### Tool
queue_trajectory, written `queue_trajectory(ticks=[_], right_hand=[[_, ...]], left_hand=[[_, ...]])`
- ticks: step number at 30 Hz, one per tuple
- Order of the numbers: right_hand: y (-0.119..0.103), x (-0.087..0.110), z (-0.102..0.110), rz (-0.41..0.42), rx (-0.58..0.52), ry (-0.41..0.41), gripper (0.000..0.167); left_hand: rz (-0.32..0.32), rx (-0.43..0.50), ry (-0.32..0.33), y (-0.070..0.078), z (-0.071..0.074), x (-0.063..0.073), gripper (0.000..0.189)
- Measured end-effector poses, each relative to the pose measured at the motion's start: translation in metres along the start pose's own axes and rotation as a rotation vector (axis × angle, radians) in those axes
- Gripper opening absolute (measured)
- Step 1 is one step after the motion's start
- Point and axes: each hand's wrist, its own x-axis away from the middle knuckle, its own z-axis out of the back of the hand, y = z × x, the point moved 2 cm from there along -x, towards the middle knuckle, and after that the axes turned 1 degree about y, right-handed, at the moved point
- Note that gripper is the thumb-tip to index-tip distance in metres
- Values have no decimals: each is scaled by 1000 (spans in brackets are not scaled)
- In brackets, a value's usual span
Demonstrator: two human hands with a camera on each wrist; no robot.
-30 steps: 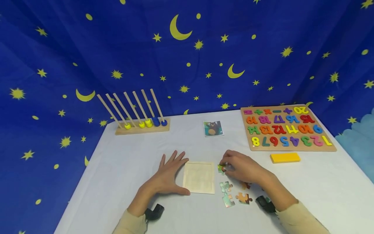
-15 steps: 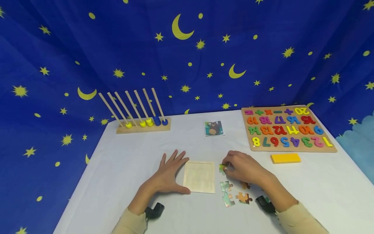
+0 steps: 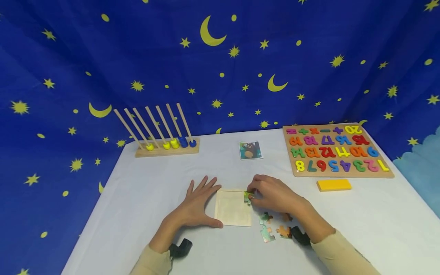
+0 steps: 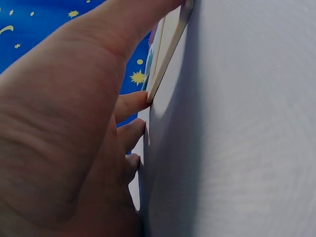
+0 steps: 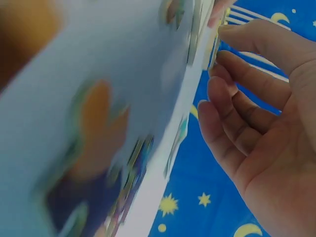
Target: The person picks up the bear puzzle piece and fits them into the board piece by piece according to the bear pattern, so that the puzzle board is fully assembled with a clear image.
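A square wooden puzzle tray (image 3: 233, 208) with a low rim lies on the white table. My left hand (image 3: 196, 206) is spread at its left side, forefinger at the far left corner and thumb at the near left corner. Between thumb and fingers, my right hand (image 3: 275, 194) pinches a green and brown jigsaw piece (image 3: 247, 197) over the tray's far right corner. In the right wrist view this piece (image 5: 216, 47) appears edge-on at the fingertips. Loose jigsaw pieces (image 3: 267, 233) lie right of the tray, some partly hidden beneath the right forearm.
A bear picture card (image 3: 251, 150) lies farther back. Behind on the left stands a peg abacus (image 3: 168, 150) with yellow and blue beads. At right are a number board (image 3: 343, 151) and a yellow block (image 3: 334, 185). A starry blue curtain hangs behind the table.
My right hand has carried the pinched jigsaw piece leftward, from beside the tray to over its far right corner. The left hand stays in place at the tray.
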Motion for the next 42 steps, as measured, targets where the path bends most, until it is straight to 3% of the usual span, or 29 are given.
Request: queue_trajectory(ticks=[11,42], right_hand=[[-21,-23,-11,33,22,-64,25],[-41,-50,-32,187,208,12,20]], left_hand=[[2,-2,-9,2,1,-1,117],[-2,-2,-6,-2,-1,-1,118]])
